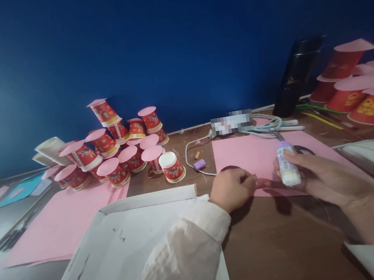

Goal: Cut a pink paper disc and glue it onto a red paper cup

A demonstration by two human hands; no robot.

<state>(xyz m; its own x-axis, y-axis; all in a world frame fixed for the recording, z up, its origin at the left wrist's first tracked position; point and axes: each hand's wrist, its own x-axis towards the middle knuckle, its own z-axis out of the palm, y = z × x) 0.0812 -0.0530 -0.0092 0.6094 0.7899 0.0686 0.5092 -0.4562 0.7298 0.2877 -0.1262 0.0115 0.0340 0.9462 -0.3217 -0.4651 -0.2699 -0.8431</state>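
Observation:
My right hand [323, 175] grips a glue stick [287, 164] with a lilac label, its white end tilted down toward me. Behind that hand, dark scissor handles [305, 149] partly show over a pink paper sheet [242, 155]. My left hand [232, 189] rests at the sheet's near left edge, its fingers curled together; whatever may be between them is hidden. A purple cap [199, 164] and a small orange piece [197, 156] lie beyond my left hand. Nearby, a red paper cup [172, 167] stands with its white base up.
Red cups topped with pink paper discs [104, 143] are stacked at the left, and more cups [353, 94] at the right. A black bottle [299, 75] stands by the blue wall. A white box lid [128, 244], pink sheets [51, 223], scissors [15, 235] and a white cable [187, 159] lie around.

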